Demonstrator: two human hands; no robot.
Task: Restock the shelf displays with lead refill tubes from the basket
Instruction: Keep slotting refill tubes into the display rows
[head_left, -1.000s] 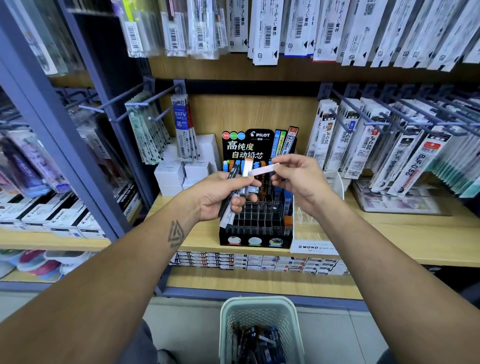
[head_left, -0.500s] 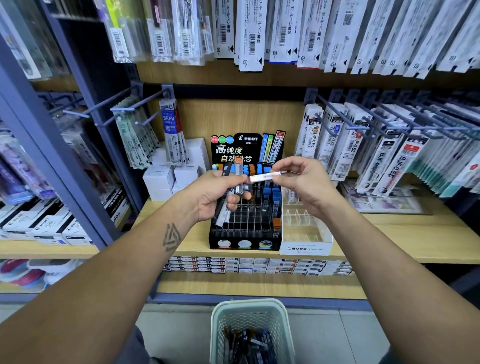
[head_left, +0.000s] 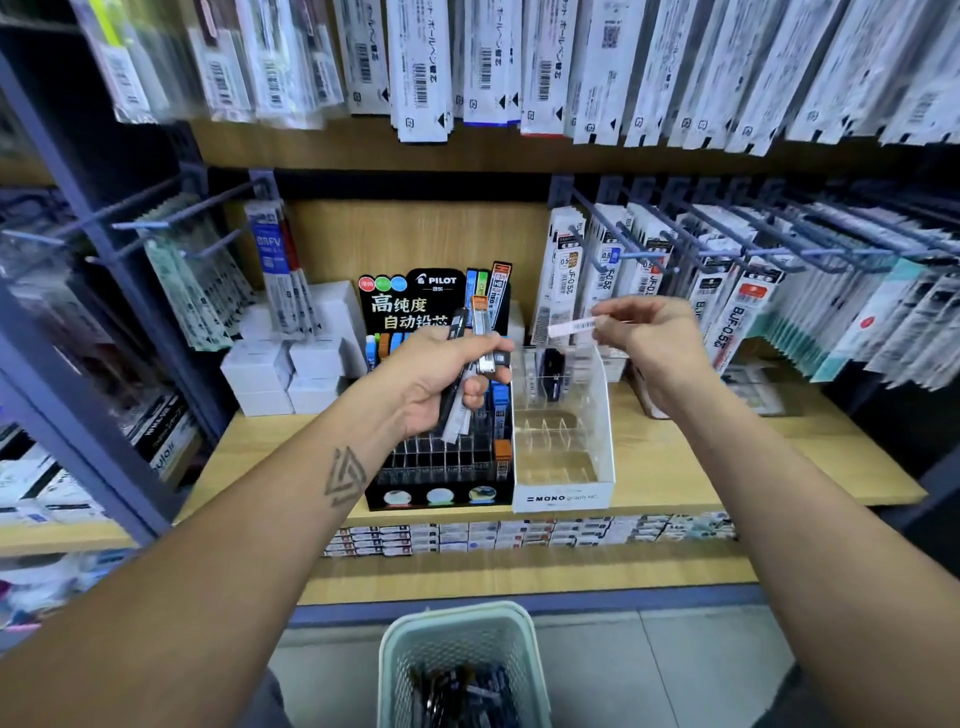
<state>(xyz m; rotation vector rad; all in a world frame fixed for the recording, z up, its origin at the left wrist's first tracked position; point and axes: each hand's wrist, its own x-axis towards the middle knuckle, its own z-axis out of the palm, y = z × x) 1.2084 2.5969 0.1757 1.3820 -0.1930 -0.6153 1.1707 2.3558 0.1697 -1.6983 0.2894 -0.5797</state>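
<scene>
My right hand (head_left: 649, 332) pinches one white tube (head_left: 571, 327), lying crosswise just above the clear Mono tray (head_left: 563, 499) near the shelf's front edge; my left hand (head_left: 441, 379) grips a bundle (head_left: 470, 374).

A person's left hand (head_left: 447, 374), gripping a bundle of lead refill tubes (head_left: 470, 374), is raised in front of the Pilot display stand (head_left: 441, 467) on the wooden shelf (head_left: 675, 467), while the right hand (head_left: 644, 332), to its right, pinches a single tube (head_left: 571, 328) above the Mono display box (head_left: 563, 452). The box stands just right of the Pilot stand, with stacked small boxes (head_left: 291, 369) to the stand's left and hanging refill packs (head_left: 727, 301) on pegs to the right. Below, on the floor before the shelving, a basket (head_left: 462, 654) holds more tubes.
</scene>
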